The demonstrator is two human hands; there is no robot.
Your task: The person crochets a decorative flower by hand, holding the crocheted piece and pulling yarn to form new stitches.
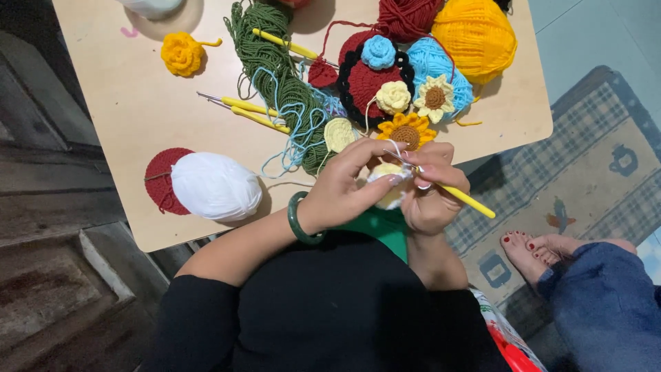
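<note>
pale wooden counter point(131, 103) over dark floorboards, checked rug point(585, 172) to the right. left hand point(341, 189), green bangle point(297, 219) at the wrist, pinched on a small cream crochet piece point(387, 180) just off the counter's near edge. right hand point(430, 196) close against the left, closed around a yellow crochet hook point(468, 201), hook tip at the cream piece, handle pointing down-right. on the counter: white yarn ball point(215, 186) resting partly on a red crochet disc point(160, 179); green yarn skein point(275, 76) tangled with light blue thread; two spare yellow hooks point(251, 114) beside it; yellow crochet rose point(182, 54) apart at upper left; red-and-black crochet round point(368, 79) topped with a blue rose and a cream rose; two crochet sunflowers point(406, 131) near the hands; light blue, orange-yellow point(475, 34) and dark red yarn balls at the far edge. another person's bare feet point(533, 251) on the rug, lower right.
</note>
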